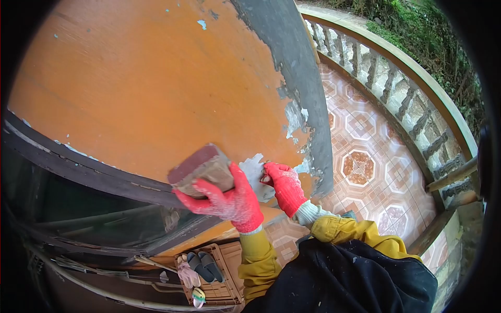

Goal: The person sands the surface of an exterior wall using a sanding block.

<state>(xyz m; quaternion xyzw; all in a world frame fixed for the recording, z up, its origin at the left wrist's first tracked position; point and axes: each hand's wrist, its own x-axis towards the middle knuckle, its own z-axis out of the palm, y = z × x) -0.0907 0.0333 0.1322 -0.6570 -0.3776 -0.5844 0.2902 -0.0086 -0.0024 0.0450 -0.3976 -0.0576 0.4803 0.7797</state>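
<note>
gripping block (202, 170) between left thumb (239, 180) and fingers (211, 192)

The block (204, 168) is held in the left hand (229, 204), at the lower edge of the wall (146, 78), near the window (99, 203). The right hand (287, 190) is placed near the wall's right edge. Beyond that edge, the floor (360, 172) is bounded by the balustrade (425, 77), with bushes (443, 52) behind. Slippers (210, 265) are set toward the left edge of the rack (230, 279), below the wall.
</note>
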